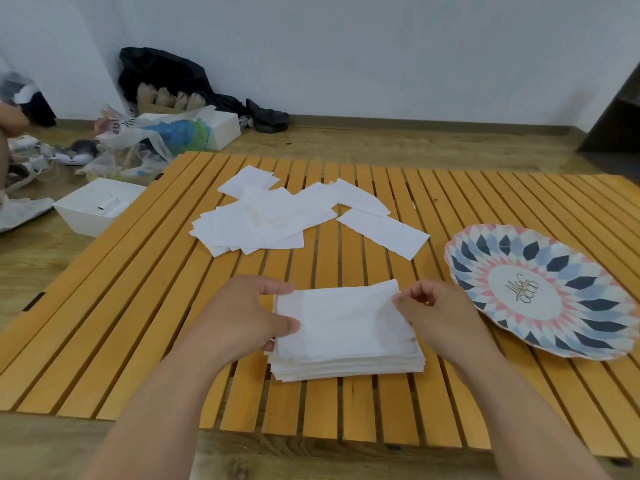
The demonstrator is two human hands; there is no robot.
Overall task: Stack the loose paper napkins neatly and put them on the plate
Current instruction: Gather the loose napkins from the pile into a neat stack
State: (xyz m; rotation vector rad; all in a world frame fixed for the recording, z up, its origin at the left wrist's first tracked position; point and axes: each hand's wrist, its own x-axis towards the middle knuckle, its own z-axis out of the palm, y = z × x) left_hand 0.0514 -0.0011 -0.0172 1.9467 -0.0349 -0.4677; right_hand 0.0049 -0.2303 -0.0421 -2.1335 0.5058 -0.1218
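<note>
the top sheet of the napkin stack [346,336] is pinched at its far right corner between the thumb and fingers of the right hand [438,317], with the remaining fingers curled in. the left edge of the same stack is gripped by the left hand [242,315], its thumb laid on the top sheet and its fingers set along the far left corner and under the side. both hands are thus closed on the stack, one at each end.

in the head view, the stack is seen lying on the slatted wooden table [138,341], near the front edge and roughly central. its layers are fairly even, though the lower sheets are fanned out a little at the near left corner.

further back on the table, a scatter of loose napkins [266,220] is spread in an overlapping heap, not yet gathered. a single napkin [382,232] is lying apart to the right of that heap, skewed across the slats.

the patterned plate [571,265] is placed at the right side of the table, well apart from the loose heap and near the right hand. nothing is resting on it.

beyond the table, on the floor at the left, a white box [93,207] and a heap of plastic bags [149,136] can be made out.
</note>
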